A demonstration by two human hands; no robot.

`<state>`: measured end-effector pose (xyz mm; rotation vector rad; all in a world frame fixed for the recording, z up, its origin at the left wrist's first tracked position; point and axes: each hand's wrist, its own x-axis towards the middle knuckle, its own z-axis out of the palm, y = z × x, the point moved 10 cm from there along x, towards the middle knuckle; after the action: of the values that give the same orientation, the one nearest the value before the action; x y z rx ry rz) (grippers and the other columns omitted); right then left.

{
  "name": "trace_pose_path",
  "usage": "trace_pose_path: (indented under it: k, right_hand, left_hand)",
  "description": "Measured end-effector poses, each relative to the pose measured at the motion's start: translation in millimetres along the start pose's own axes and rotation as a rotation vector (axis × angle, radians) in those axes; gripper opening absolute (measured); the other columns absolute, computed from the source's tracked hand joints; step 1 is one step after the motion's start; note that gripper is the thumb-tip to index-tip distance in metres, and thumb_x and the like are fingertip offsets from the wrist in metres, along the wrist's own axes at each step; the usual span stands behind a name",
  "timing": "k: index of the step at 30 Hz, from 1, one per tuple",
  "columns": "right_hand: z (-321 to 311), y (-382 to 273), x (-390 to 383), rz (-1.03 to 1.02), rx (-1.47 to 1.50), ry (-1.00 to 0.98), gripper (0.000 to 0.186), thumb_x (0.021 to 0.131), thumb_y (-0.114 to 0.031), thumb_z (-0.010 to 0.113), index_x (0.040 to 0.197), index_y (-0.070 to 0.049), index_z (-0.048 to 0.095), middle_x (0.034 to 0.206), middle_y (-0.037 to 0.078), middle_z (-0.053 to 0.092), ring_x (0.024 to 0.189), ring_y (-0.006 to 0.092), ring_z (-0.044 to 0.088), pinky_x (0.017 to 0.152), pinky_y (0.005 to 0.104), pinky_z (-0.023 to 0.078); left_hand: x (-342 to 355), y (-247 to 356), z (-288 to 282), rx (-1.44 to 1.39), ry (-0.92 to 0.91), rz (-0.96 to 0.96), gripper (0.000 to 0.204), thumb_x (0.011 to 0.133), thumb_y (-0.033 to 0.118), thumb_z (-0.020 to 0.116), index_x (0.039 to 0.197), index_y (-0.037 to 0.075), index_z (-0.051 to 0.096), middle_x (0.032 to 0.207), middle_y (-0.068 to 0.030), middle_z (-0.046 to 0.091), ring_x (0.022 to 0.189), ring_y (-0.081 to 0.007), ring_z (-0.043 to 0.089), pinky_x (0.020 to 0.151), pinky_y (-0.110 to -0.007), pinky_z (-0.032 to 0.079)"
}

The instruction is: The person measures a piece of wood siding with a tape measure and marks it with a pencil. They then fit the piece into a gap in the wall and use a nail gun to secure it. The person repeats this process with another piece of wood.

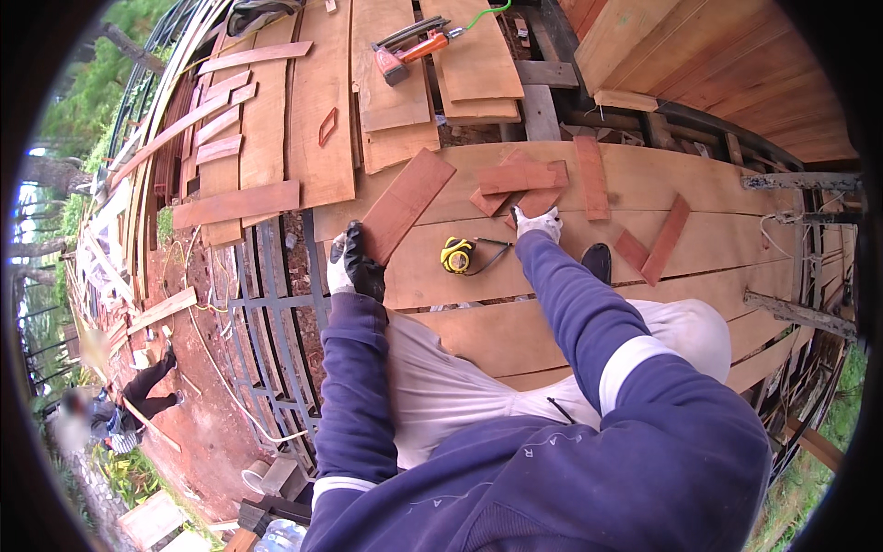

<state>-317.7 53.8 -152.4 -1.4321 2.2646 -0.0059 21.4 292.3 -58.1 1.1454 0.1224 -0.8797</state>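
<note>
My left hand [354, 262], in a black and white glove, grips the near end of a reddish flat board [407, 202] that slants up to the right over the plank deck. My right hand [538, 224], in a white glove, rests on a small reddish offcut [533, 201] among a cluster of similar short pieces [520, 175]. A yellow tape measure [457, 255] lies between my hands with its blade pulled out toward the right. Whether the right hand's fingers close on the offcut is hidden.
Wide pale planks [644, 184] form a raised deck over a metal frame [276, 304]. An orange power tool [405, 57] lies on boards farther off. More reddish strips [664, 241] lie to the right. Below left, a person [138, 396] crouches on red earth.
</note>
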Motion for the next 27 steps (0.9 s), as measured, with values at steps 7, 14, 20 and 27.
trace_pose_path:
  k: [7,14,20,27]
  right_hand:
    - [8.9,-16.3,0.2,0.124,-0.171,-0.146,0.111,0.068,-0.061,0.075,0.149,-0.009,0.021,0.139,0.021,0.037,0.124,0.0347,0.046,0.099,0.0462,0.044]
    - [13.5,-8.7,16.9,0.154,-0.171,-0.173,0.112,0.068,-0.049,0.08,0.15,-0.01,0.014,0.14,0.016,0.036,0.124,0.0326,0.046,0.099,0.0444,0.046]
    - [41.2,23.2,54.2,0.02,0.332,-0.097,0.106,0.064,-0.043,0.081,0.143,0.002,0.028,0.13,0.026,0.05,0.12,0.029,0.054,0.103,0.0386,0.042]
    - [78.9,61.8,31.4,0.357,1.063,0.022,0.052,0.064,-0.021,0.081,0.104,-0.003,0.05,0.075,0.01,0.06,0.059,0.0196,0.058,0.055,0.0329,0.05]
  left_hand:
    - [-22.6,7.1,46.8,-0.019,-0.109,-0.034,0.035,0.091,0.008,0.062,0.124,0.002,0.052,0.106,-0.0087,0.062,0.093,-0.0183,0.063,0.08,-0.034,0.057]
    - [-34.0,1.6,80.2,-0.028,-0.299,-0.199,0.047,0.087,0.011,0.062,0.13,-0.002,0.048,0.12,-0.0134,0.058,0.108,-0.0243,0.059,0.092,-0.039,0.052]
    - [-45.1,2.8,115.0,-0.163,-0.408,-0.211,0.05,0.09,0.024,0.06,0.133,0.006,0.041,0.131,-0.0171,0.049,0.119,-0.0343,0.052,0.097,-0.057,0.047]
    - [-35.3,-1.6,127.9,-0.208,-0.417,-0.191,0.049,0.092,0.027,0.059,0.135,0.014,0.04,0.134,-0.0147,0.049,0.124,-0.0363,0.05,0.099,-0.056,0.045]
